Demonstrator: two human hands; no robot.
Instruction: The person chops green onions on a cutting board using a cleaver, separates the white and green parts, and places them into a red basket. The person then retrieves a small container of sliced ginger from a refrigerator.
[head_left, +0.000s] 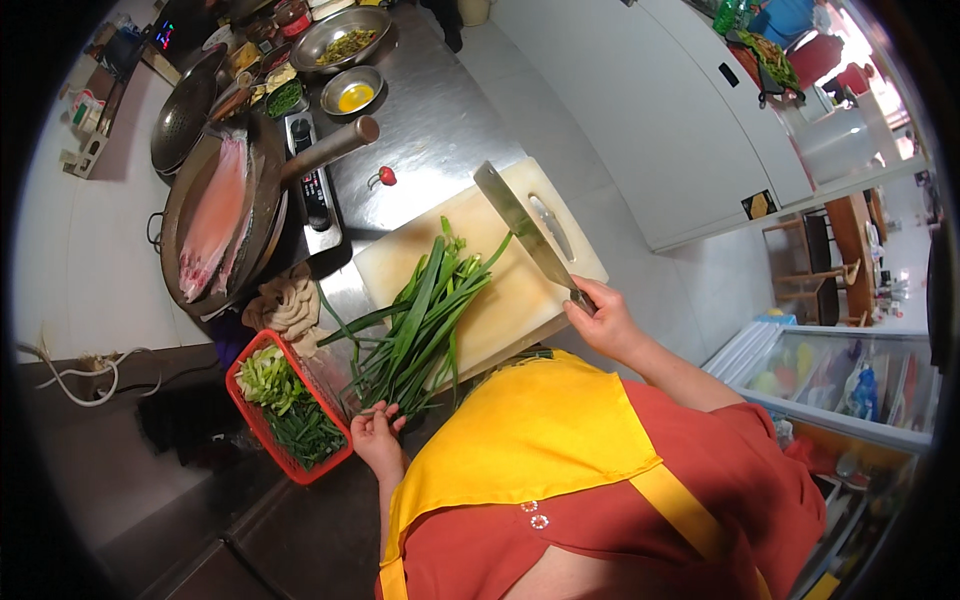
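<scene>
My right hand (606, 319) grips the dark handle of a Chinese cleaver (525, 229). Its broad blade lies over the right part of a pale cutting board (517, 315), near the slot handle. A loose bunch of long green leaves (420, 307), which look like garlic greens, spreads across the board and hangs over its near edge. At the drooping leaf tips is my left hand (379, 435), palm up with curled fingers; whether it pinches a leaf is unclear. Just left of it, a red plastic basket (341, 454) holds cut pale stems (274, 379) and cut green leaves (304, 435).
A wok (174, 225) with fish (217, 210) sits on a cooker (319, 202), its handle (330, 157) reaching towards the board. One red pepper (386, 176) lies on the steel counter (450, 97). Metal bowls (352, 90) stand farther back. A crumpled cloth (289, 307) lies beside the basket.
</scene>
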